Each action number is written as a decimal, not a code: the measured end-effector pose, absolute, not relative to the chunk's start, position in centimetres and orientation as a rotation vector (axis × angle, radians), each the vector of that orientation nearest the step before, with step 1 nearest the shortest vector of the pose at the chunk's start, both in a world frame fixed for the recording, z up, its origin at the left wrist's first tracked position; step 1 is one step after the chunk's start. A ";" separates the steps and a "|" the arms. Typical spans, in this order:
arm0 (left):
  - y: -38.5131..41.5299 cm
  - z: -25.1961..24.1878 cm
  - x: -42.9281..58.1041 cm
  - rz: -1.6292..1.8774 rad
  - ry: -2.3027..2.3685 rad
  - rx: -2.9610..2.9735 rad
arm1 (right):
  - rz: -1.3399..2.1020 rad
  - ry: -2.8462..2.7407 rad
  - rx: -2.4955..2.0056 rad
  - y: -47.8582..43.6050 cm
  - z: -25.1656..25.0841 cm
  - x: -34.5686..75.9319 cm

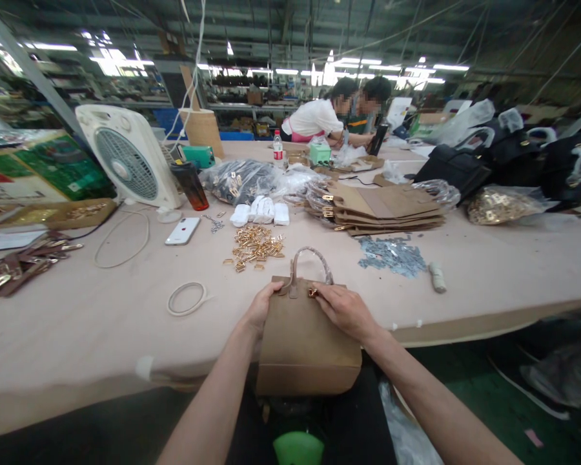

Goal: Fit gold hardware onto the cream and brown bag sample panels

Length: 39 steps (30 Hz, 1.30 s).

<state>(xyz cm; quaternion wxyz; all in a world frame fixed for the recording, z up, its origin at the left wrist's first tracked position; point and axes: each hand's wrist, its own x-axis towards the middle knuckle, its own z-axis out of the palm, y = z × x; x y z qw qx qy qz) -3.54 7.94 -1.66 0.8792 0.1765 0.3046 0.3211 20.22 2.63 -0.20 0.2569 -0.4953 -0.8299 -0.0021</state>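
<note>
A brown handbag (310,345) rests on my lap against the table's front edge, its looped handle (314,250) wrapped in clear plastic. My left hand (261,305) grips the bag's upper left edge, thumb on the front. At the upper right of the bag front, my right hand (343,309) pinches a small shiny gold metal fitting (312,293) against the panel. The fitting's exact kind is too small to tell. Beyond the bag lies a pile of gold metal fittings (254,245). Grey flat metal pieces (392,256) are spread to the right.
Brown bag panels (385,206) are stacked behind the grey pieces. A tape roll (186,299), phone (183,231), dark tumbler (190,184) and white fan (126,155) stand or lie leftward. Black bags (458,168) crowd the right. Two people (317,119) lean over the table's far side.
</note>
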 end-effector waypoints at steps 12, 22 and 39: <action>7.9 -1.7 -3.6 0.658 0.653 0.347 | -0.120 -2.184 -1.514 1.6 -1.1 18.8; 7.8 -1.5 -3.6 0.669 0.701 0.359 | -0.176 -2.156 -1.622 1.6 -0.1 18.0; 7.2 -1.6 -3.8 0.671 0.619 0.349 | -0.412 -2.265 -1.524 -0.4 -1.5 15.9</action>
